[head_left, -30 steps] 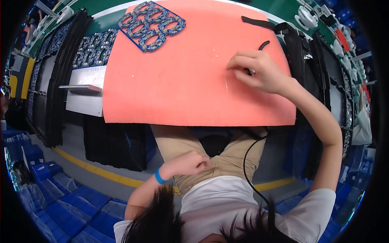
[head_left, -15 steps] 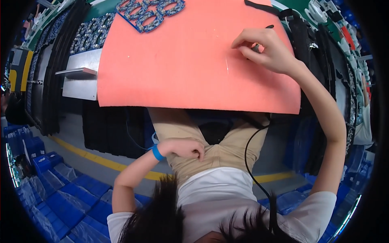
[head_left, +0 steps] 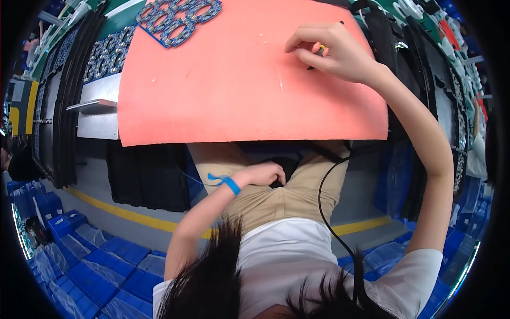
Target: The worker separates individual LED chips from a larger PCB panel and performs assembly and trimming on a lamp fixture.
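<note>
Pen (head_left: 317, 52) in right hand (head_left: 332, 50), tip toward mat (head_left: 239, 90)

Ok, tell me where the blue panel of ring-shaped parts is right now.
In the head view the blue panel lies at the far left corner of the salmon mat, partly over its top edge, well away from the right hand on the mat's right side.

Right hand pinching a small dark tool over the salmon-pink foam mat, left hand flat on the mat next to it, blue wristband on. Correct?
Not quite. The left hand is not on the salmon-pink foam mat; it rests in the lap below the table edge, blue wristband on. The right hand does pinch a small dark tool over the mat. The head view shows this.
</note>
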`<state>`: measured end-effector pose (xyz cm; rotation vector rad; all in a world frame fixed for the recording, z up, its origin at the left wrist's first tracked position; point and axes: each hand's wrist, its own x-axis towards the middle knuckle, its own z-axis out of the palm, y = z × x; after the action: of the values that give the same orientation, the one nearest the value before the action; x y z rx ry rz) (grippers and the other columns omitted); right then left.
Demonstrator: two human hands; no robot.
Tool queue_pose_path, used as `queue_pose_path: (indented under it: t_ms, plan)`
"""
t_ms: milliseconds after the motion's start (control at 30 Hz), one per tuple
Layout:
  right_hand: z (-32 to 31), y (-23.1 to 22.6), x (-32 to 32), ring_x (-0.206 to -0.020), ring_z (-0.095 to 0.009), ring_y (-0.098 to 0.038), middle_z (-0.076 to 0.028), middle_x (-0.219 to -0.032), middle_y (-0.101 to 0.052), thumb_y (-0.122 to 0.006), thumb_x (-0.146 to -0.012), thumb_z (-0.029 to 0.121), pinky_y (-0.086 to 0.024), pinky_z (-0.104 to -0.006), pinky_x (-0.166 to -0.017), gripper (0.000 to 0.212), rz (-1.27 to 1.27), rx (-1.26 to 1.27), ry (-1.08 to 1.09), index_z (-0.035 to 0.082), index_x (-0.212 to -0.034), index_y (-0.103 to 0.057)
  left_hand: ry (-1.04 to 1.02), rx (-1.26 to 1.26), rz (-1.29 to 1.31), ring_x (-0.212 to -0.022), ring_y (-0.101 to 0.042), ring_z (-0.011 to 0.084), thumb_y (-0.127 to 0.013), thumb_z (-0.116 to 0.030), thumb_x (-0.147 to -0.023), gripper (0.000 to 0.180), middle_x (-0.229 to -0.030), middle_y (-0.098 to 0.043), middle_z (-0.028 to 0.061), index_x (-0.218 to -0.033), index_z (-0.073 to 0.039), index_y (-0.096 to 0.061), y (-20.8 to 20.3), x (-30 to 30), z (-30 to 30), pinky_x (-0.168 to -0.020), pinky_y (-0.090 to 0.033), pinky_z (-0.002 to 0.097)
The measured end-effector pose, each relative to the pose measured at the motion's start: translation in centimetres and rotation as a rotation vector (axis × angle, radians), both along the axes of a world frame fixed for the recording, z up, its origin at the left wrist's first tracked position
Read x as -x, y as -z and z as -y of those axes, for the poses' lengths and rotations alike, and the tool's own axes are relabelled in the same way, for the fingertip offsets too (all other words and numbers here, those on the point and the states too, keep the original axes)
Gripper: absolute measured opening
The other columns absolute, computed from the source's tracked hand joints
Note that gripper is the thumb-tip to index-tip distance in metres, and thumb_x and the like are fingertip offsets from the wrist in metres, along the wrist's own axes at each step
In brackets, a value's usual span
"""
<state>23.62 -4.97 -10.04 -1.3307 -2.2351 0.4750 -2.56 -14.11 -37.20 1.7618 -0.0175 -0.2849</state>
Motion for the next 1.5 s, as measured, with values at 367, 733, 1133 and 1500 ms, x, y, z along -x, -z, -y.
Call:
queue_pose_path:
  t_ms: [367, 733, 1133, 1500]
  plan:
    - [-0.5, -0.3, -1.1, -0.072, -0.018, -0.066, -0.009, -0.085, -0.069, -0.058, -0.084, 0.006, -0.054, -0.0289, -0.065, 0.015, -0.038, -0.099, 0.010, 0.002, -0.096, -0.066, -0.103, -0.666, 0.071, -0.124, -0.046, 0.0302, -0.057, 0.007, -0.068, 0.055, -0.127, -0.054, 0.0141, -0.121, -0.008, -0.058, -0.3, -2.6, 1.1, -0.101, -0.042, 0.0404]
    - [-2.1, -0.7, -1.9, -0.080, -0.021, -0.068, -0.012, -0.085, -0.070, -0.059, -0.084, 0.007, -0.054, -0.0309, -0.076, 0.016, -0.238, 0.007, 0.161, 0.000, -0.095, -0.068, 0.262, -0.821, 0.517, -0.108, -0.051, 0.0288, -0.065, -0.034, -0.080, 0.034, -0.113, -0.053, 0.0146, -0.094, -0.004, -0.061, 6.2, -4.4, 2.4, -0.089, -0.045, 0.0424]
    - [-10.9, 1.6, -8.6, -0.081, -0.026, -0.065, -0.014, -0.091, -0.063, -0.061, -0.080, 0.008, -0.052, -0.0352, -0.074, 0.018, -0.188, -0.310, 0.546, 0.000, -0.095, -0.064, 0.022, -0.672, 0.094, -0.122, -0.043, 0.0416, -0.054, -0.040, -0.087, 0.054, -0.130, -0.048, 0.0266, -0.120, 0.003, -0.054, 4.5, -5.9, 2.5, -0.106, -0.034, 0.0483]
    - [-21.2, 4.0, -13.2, -0.101, -0.031, -0.057, -0.011, -0.098, -0.060, -0.061, -0.083, 0.013, -0.050, -0.0424, -0.082, 0.013, 0.362, -0.513, 0.672, 0.005, -0.093, -0.058, -0.571, -0.908, 0.076, -0.117, -0.053, 0.0338, -0.050, -0.026, -0.096, 0.042, -0.129, -0.056, 0.0201, -0.131, -0.004, -0.051, 12.7, -5.6, 1.2, -0.102, -0.041, 0.0427]
